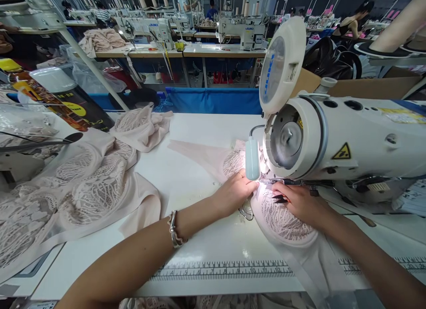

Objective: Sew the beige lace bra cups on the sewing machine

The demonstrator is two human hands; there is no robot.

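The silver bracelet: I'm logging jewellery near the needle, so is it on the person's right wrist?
No, the silver bracelet sits on the left wrist, behind the left hand pressing pale pink lace fabric.

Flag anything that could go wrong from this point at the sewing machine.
Both the left hand and the right hand press the lace piece right by the lit needle area, so a fingertip might get caught. The right hand also seems to hold small dark snips, which could snag the lace.
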